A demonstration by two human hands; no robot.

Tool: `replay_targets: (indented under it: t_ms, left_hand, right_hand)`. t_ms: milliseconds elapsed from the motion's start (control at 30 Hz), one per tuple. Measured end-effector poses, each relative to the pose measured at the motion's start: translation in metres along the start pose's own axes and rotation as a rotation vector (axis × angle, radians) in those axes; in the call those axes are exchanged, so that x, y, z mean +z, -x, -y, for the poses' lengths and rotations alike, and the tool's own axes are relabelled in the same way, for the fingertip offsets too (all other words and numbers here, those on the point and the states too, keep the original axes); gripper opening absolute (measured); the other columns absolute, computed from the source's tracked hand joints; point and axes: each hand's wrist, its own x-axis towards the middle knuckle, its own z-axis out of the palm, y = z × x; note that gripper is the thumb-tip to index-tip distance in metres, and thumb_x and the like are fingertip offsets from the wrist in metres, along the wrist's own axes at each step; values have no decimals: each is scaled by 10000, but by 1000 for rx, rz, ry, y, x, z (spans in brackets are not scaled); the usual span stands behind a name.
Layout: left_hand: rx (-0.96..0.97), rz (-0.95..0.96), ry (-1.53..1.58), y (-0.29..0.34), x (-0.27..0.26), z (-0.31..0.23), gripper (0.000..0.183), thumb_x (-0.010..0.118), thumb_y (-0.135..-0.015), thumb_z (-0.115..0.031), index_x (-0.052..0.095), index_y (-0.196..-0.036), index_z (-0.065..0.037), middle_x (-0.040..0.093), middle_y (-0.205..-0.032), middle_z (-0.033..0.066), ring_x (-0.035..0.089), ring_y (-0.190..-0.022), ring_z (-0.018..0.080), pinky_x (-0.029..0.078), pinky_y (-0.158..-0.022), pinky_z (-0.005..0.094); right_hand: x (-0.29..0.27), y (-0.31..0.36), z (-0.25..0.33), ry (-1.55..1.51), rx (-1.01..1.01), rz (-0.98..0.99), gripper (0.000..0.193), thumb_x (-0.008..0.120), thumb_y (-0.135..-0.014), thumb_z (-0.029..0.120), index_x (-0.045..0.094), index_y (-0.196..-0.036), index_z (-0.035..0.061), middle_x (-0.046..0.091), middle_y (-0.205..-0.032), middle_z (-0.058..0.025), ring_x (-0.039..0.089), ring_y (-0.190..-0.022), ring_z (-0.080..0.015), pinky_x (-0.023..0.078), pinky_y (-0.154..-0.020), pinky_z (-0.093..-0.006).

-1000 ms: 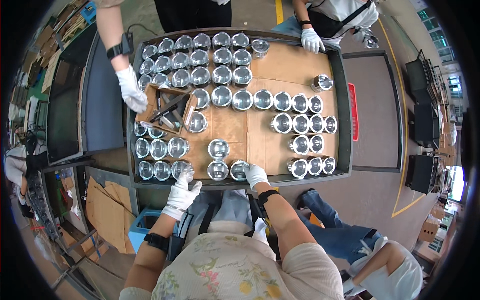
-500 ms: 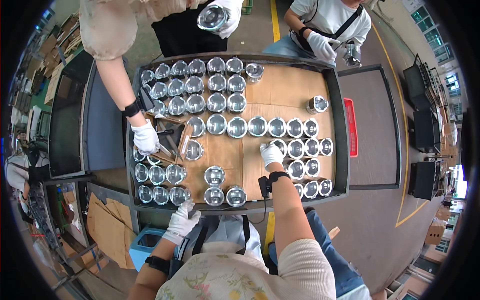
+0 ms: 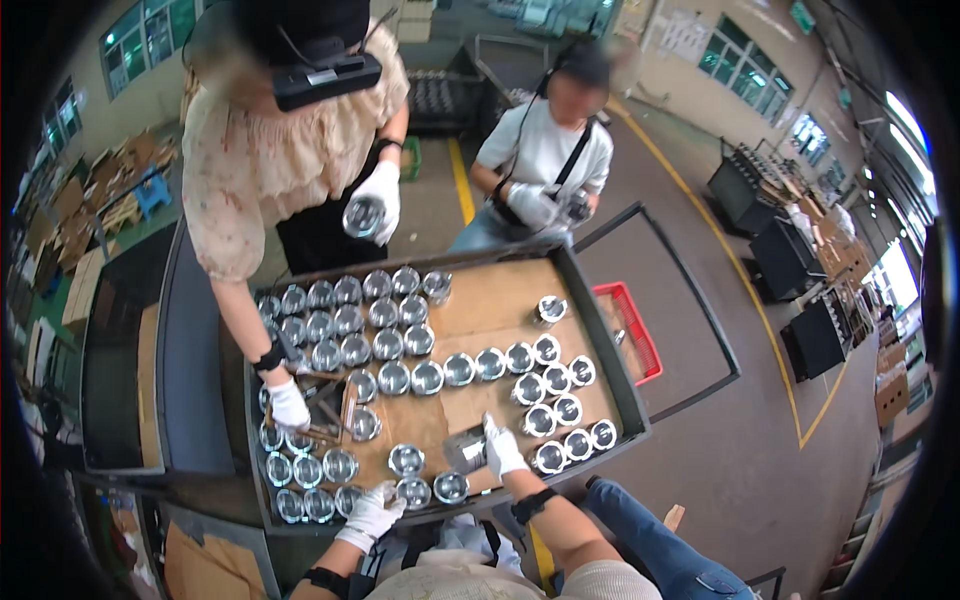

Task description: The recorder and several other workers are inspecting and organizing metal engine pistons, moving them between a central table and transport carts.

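My white-gloved right hand (image 3: 503, 452) is over the front middle of a dark-rimmed tray (image 3: 612, 345). Its fingers are closed against a metal piston (image 3: 466, 450), tilted on its side and slightly blurred; the hand hides part of the grip. My left hand (image 3: 373, 515), gloved too, rests at the tray's front edge with fingers apart. Close to its fingertips stands an upright piston (image 3: 413, 492), and another piston (image 3: 349, 500) is partly hidden behind the hand. Upright pistons stand in rows on the tray's cardboard, with a lone piston (image 3: 550, 310) at the far right.
Across the tray, a co-worker's hand (image 3: 376, 200) holds a piston; that person's other hand (image 3: 290, 405) touches a small open box of tools (image 3: 328, 408). A second co-worker (image 3: 550, 160) handles a metal part. A red crate (image 3: 645, 350) sits right of the tray.
The view has tilted up, showing more of the co-workers. My right hand has taken a piston from the right-hand rows and brought it left and nearer. My left hand is closer to the front pistons.
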Motion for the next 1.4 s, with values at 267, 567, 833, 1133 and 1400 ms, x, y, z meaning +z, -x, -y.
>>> replay_targets:
  t_ms: [267,567,833,1133,1400]
  left_hand:
    - [130,187,-49,-22,19,35,524,662,-781,-354,539,-1210,-80,646,-1076,150,623,-1003,268,472,-881,342]
    - [250,333,184,-4,22,38,429,623,-826,-266,544,-1194,-60,648,-1094,107,610,-1032,198,451,-914,306]
    - [273,217,473,13,-16,-43,389,670,-823,-115,529,-1176,-31,621,-1073,80,598,-992,161,482,-876,293]
    - [689,286,601,57,-69,-161,783,712,-783,-206,252,-1388,-19,412,-1344,118,427,-1228,232,383,-1005,352]
    - [1087,-9,-447,63,-83,-164,796,726,-752,-238,264,-1367,-29,435,-1308,130,399,-1248,218,281,-1079,381]
  right_hand:
    - [-31,82,65,-1080,414,305,452,578,-877,432,553,-1090,34,651,-922,-135,639,-784,-236,519,-696,-379]
    - [-40,108,88,-1465,458,602,530,438,-922,472,555,-1128,-3,623,-1035,-163,616,-903,-309,526,-791,-450]
    - [-64,121,166,-1580,65,422,367,390,-959,367,574,-1000,52,633,-933,-98,631,-822,-260,551,-701,-377]
    - [-62,146,206,-1281,85,284,395,464,-947,404,566,-1123,66,621,-966,-50,607,-876,-157,513,-774,-321]
    - [-67,180,218,-695,-340,133,434,419,-966,415,585,-919,17,546,-743,28,446,-669,-50,389,-606,-209]
